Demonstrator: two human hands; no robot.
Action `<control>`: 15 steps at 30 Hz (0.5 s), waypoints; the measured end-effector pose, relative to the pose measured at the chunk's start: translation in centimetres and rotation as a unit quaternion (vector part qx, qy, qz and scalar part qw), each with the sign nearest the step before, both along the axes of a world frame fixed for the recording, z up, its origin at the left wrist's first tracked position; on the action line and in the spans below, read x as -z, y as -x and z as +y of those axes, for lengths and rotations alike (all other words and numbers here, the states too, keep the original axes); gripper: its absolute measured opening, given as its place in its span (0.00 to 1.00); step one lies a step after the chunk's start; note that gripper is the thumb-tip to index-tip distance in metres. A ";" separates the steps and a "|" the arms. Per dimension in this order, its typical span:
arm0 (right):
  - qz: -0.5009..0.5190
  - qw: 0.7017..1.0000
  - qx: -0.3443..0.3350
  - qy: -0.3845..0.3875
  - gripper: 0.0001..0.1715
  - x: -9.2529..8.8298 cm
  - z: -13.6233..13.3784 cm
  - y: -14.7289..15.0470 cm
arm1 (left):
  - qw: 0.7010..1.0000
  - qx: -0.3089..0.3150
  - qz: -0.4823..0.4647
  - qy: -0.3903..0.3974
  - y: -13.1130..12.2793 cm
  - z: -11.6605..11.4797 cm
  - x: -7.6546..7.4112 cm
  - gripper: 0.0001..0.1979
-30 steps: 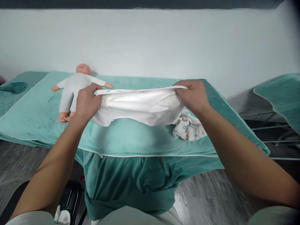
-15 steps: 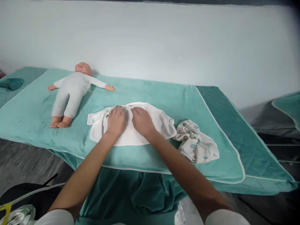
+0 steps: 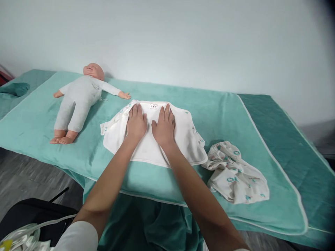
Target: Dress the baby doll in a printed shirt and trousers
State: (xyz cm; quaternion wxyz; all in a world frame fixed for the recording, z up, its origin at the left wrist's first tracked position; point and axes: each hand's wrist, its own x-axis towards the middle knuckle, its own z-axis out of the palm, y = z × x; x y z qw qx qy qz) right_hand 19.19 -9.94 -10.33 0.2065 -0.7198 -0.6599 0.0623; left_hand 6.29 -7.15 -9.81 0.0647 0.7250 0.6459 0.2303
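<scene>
The left hand (image 3: 136,123) and right hand (image 3: 164,129) lie flat, open, gripping nothing, on a white shirt (image 3: 149,146) mid-sheet (image 3: 209,104). Its collar label (image 3: 153,106), at twelve o'clock, is illegibly small; a doll (image 3: 81,94) lies at ten, crumpled clothing (image 3: 238,174) at four.

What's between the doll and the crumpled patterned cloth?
In the head view, a white garment lies spread between the doll and cloth, with the left hand and right hand on it.

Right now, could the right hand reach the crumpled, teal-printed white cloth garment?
Probably yes: the right hand lies flat on the spread white cloth garment, gripping nothing, and nothing visible blocks the way to the crumpled garment.
</scene>
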 end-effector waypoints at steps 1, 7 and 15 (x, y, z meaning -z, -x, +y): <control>0.000 1.000 0.002 0.000 0.44 -0.2 0.4 -0.3 | 1.000 0.004 0.003 -0.002 -0.1 0.6 -0.2 0.33; -0.002 1.000 0.010 0.011 0.43 0.4 4.0 -2.7 | 0.999 0.023 0.046 0.017 -0.1 4.3 0.3 0.34; 0.016 0.999 0.047 -0.002 0.44 2.0 4.6 -2.8 | 0.997 0.057 0.024 -0.040 -0.2 5.7 1.6 0.35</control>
